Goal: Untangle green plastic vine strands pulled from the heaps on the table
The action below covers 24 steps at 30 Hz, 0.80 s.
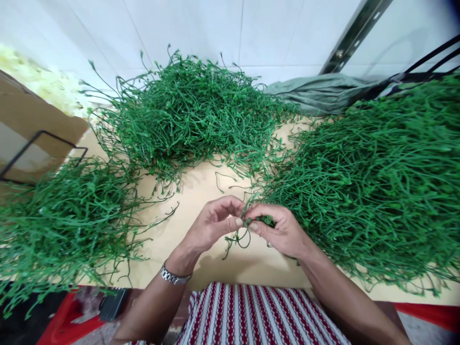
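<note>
My left hand (214,224), with a metal watch (174,276) on its wrist, pinches thin green plastic stems (230,239) between thumb and fingers. Close beside it, my right hand (278,229) grips the same stems, and its fingertips almost meet those of the left. A curled loop hangs below the fingers, and some green shows inside the right palm. Both hands are just above the cream tabletop (190,191). Exactly how the stems cross between the fingertips is hidden.
Tangled heaps of green stems lie at the back (194,110), left (72,211) and right (377,182). A cardboard box (53,112) and black wire frame (27,146) stand at the left. Grey-green cloth (319,91) lies along the white wall (201,28). A red stool (64,318) is below the table.
</note>
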Available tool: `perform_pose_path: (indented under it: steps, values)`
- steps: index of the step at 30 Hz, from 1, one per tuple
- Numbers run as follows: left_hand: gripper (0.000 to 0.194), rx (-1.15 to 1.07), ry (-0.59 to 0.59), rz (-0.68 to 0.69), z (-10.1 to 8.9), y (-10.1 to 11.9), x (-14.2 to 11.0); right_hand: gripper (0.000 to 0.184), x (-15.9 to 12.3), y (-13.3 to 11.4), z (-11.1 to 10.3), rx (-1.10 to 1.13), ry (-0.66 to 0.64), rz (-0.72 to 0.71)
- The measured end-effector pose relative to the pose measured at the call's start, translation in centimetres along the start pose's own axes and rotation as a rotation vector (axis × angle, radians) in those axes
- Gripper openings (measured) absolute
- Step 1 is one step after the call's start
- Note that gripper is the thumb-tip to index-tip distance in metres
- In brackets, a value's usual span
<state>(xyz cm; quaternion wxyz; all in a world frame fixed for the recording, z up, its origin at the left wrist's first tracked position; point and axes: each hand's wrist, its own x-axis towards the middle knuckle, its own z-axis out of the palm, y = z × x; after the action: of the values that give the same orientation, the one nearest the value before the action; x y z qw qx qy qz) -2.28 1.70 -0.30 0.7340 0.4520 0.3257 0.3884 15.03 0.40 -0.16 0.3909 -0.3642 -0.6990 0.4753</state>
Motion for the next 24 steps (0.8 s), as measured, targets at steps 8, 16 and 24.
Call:
perform_pose_path:
  steps: [8,16,24]
  values:
    - [0.016,0.109,0.149,0.086,1.0,-0.3,-0.8,0.010,-0.2,-0.1,0.2,-0.157,0.019,-0.005]
    - [0.011,0.603,0.194,0.209,1.6,0.6,-1.5,0.007,-0.3,0.0,0.0,-0.279,-0.022,0.002]
    - [0.007,0.502,0.101,0.060,1.5,0.6,-1.3,0.015,-0.5,0.4,0.0,-0.304,-0.046,-0.148]
